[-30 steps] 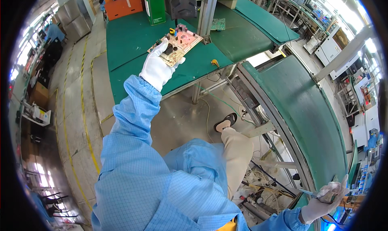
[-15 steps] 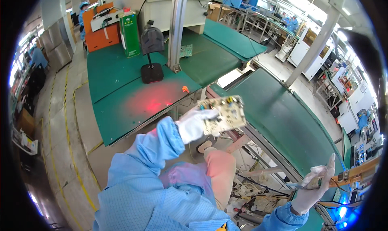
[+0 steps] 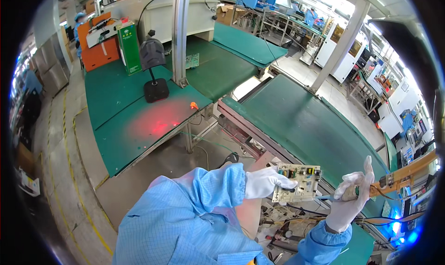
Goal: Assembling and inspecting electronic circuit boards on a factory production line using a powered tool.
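In white gloves, both my hands are at the lower right of the head view. My left hand (image 3: pixel 265 183) pinches the left edge of a pale circuit board (image 3: pixel 306 186), thumb on top. Small components stand on the board, which lies tilted over the gap beside the green conveyor belt (image 3: pixel 296 119). Just right of the board is my right hand (image 3: pixel 346 202), its fingers pointing up. It grips a thin light-blue stick-like tool (image 3: pixel 323 197), whose tip points toward the board. The tool's exact kind cannot be made out.
A tan bar (image 3: pixel 408 177) with cables juts in by my right hand. At left, a green-topped table (image 3: pixel 111 140) carries a black stand lamp (image 3: pixel 154 61), a green can (image 3: pixel 129 48) and a red glow. Hoses and fittings (image 3: pixel 282 225) lie below the hands. A metal post (image 3: pixel 181 38) rises behind.
My left hand has carried the circuit board right and toward me, close to my right hand. The right hand keeps its grip and has shifted slightly left and up. The background has slid left.
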{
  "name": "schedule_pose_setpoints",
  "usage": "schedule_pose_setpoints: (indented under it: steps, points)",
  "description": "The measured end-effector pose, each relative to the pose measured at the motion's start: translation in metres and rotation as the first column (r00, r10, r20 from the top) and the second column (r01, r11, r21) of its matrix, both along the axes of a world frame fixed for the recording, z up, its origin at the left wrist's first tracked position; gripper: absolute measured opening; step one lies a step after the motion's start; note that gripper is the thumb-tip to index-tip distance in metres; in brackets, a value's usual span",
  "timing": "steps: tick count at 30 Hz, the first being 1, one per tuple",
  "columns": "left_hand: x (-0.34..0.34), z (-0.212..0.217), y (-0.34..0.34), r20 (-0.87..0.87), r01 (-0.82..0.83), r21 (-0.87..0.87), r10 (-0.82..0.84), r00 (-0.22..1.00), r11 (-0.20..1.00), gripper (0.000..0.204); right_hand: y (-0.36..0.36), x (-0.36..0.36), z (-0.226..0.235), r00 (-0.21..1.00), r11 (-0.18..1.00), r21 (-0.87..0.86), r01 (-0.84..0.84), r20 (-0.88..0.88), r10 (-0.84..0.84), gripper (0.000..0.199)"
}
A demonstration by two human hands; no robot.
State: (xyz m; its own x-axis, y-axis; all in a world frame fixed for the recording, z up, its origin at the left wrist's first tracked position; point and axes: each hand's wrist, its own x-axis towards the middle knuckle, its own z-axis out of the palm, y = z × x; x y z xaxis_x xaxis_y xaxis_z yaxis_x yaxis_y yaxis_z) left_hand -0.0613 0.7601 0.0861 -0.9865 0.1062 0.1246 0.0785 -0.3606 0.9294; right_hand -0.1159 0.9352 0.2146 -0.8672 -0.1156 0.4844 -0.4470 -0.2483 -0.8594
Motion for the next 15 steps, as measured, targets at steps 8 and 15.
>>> schedule_pose_setpoints:
  steps: [8, 15]
  points:
    - [0.005, 0.012, 0.027, 0.171, 0.148, 0.432, -0.242, 0.955, 0.890, 0.059, 0.002, -0.007, -0.012, 0.998, 0.998, -0.044, 0.041, -0.038, -0.042, 0.061]
    - [0.007, 0.019, 0.030, 0.231, 0.112, 0.400, -0.218, 0.948, 0.910, 0.054, 0.000, -0.026, -0.013, 0.976, 0.966, -0.158, -0.206, -0.099, 0.192, 0.059]
